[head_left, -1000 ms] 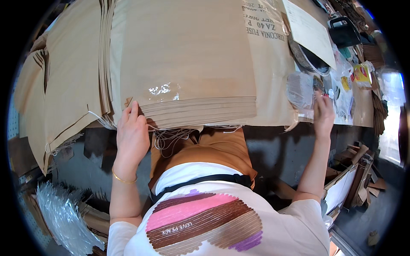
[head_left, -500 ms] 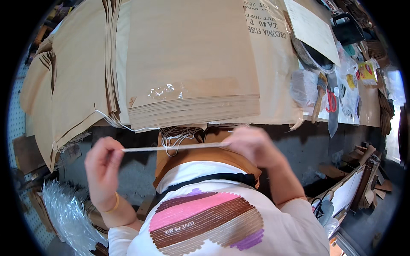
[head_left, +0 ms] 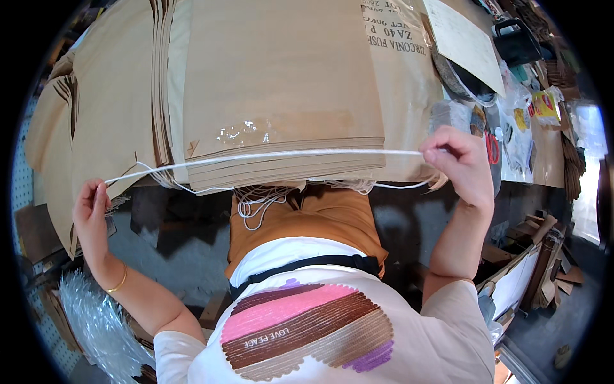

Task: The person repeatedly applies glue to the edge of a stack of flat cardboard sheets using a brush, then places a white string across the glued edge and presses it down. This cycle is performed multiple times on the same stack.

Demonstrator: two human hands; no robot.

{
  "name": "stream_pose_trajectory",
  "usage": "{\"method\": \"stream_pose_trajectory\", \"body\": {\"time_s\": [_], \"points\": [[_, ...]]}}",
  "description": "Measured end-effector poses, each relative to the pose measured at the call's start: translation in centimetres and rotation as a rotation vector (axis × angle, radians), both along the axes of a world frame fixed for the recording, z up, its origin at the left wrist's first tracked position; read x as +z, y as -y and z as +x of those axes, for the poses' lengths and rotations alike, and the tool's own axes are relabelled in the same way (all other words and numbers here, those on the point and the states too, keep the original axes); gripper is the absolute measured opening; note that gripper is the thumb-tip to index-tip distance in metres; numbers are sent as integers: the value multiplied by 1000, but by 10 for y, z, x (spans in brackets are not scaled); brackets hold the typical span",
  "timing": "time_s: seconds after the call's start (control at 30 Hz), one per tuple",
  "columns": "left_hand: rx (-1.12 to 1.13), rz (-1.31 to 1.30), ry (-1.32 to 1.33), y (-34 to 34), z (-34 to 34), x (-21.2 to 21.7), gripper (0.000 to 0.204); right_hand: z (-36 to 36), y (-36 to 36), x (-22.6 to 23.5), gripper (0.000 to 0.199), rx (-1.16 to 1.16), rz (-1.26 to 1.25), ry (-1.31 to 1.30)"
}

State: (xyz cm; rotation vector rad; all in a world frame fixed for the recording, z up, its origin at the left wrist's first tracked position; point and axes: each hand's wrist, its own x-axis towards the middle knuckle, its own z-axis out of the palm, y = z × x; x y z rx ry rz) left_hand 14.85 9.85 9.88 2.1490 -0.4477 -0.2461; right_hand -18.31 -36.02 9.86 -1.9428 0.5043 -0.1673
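Note:
A white string is stretched nearly straight between my hands, in front of the near edge of a layered stack of brown paper. At the left, my left hand pinches one end between thumb and fingers. My right hand grips it at the right, close to a wrapped translucent bundle on the table. From near the right hand, more of the string runs back left under the table's edge. A loose tangle of white string hangs over that edge, above my brown trousers.
More folded brown paper fans out on the left. On the right lie red-handled scissors, a white board and a black container. Clear plastic strands stand at lower left; cardboard scraps fill the lower right.
My hands have moved well apart and upward, the left outward to the left, the right outward to the right. The string between them is now much longer and lies over the stack's front.

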Motion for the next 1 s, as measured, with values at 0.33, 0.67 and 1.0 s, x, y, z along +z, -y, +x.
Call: {"method": "stream_pose_trajectory", "body": {"time_s": [0.33, 0.67, 1.0], "points": [[31, 533, 365, 24, 54, -99, 19, 63, 6, -112, 10, -196, -52, -132], [-61, 600, 838, 94, -35, -86, 25, 59, 4, -112, 15, -343, 593, -63], [-508, 313, 763, 140, -70, -117, 40, 67, -21, -133, 32, -376, 7, -44]]}}
